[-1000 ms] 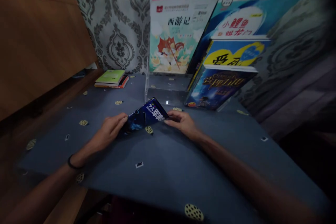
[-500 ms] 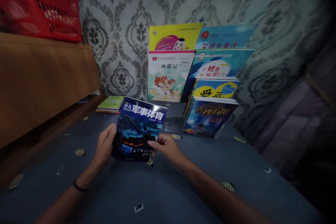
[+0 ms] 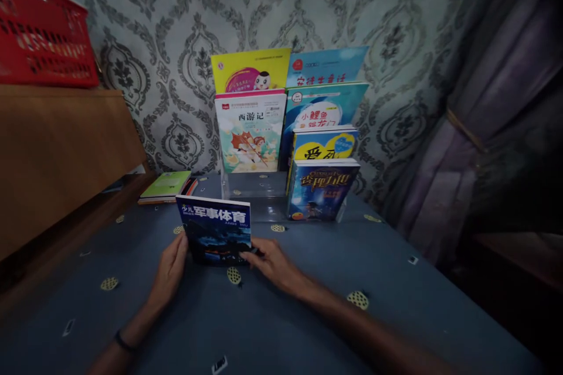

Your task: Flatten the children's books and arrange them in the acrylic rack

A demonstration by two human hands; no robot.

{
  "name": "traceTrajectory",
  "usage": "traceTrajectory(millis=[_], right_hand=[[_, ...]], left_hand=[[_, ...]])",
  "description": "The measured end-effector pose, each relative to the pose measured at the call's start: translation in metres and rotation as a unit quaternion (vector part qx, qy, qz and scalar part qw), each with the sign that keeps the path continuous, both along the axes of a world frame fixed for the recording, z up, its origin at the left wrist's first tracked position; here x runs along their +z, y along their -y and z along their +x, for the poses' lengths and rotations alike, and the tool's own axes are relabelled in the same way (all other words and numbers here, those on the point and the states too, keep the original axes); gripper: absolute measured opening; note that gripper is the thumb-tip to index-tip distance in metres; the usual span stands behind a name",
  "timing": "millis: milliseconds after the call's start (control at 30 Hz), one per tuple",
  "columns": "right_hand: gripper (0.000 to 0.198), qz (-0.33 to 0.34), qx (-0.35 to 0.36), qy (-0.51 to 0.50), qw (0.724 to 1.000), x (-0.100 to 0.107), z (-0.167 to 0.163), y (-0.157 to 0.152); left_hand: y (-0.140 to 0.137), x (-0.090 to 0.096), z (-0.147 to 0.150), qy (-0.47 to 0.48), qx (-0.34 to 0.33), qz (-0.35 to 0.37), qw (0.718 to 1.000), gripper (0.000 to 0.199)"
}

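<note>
A dark blue book (image 3: 214, 233) with a night scene and white title on its cover stands nearly upright just over the table, facing me. My left hand (image 3: 173, 265) is at its left edge, fingers mostly hidden behind it. At the lower right corner, my right hand (image 3: 273, 266) pinches it, thumb on the front cover. Beyond the book is a clear tiered stand (image 3: 259, 209). On it sit a white book (image 3: 252, 135), a yellow book (image 3: 246, 67), a teal book (image 3: 325, 108), a yellow-and-blue book (image 3: 324, 145) and a blue fantasy book (image 3: 323, 192).
A small pile of books with a green one on top (image 3: 166, 185) lies at the left. Farther left, a red basket (image 3: 48, 41) rests on a wooden cabinet (image 3: 65, 152). A tied purple curtain (image 3: 457, 117) hangs at the right. Patterned wallpaper covers the back wall.
The book in my hands has come lower and turned more upright. My view has swung right, so the stand and basket appear farther left and more curtain shows.
</note>
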State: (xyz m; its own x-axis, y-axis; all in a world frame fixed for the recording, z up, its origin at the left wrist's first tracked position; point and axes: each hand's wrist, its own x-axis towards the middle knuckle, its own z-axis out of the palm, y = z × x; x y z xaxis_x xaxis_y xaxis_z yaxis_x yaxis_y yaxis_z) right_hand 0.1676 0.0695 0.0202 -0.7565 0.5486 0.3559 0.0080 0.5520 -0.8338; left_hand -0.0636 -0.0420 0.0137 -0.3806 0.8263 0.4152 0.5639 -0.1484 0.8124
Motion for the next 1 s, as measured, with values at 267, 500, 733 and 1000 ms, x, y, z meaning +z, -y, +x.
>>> traceTrajectory(millis=[267,500,733,1000], right_hand=[[0.019,0.091,0.036,0.12,0.988,0.019,0.003,-0.018],[0.02,0.175,0.022,0.141,0.974,0.068,-0.01,-0.033],[0.011,0.159,0.01,0.085,0.984,0.084,-0.026,-0.046],[0.011,0.112,0.004,0.115,0.987,0.072,-0.019,-0.061]], left_hand=[[0.0,0.015,-0.003,-0.033,0.028,0.04,0.998,0.034],[-0.011,0.034,-0.015,-0.008,0.019,0.048,0.999,0.029],[-0.036,0.054,-0.027,0.007,0.028,0.074,0.997,0.03],[-0.058,0.044,-0.021,0.037,0.001,0.05,0.998,0.028]])
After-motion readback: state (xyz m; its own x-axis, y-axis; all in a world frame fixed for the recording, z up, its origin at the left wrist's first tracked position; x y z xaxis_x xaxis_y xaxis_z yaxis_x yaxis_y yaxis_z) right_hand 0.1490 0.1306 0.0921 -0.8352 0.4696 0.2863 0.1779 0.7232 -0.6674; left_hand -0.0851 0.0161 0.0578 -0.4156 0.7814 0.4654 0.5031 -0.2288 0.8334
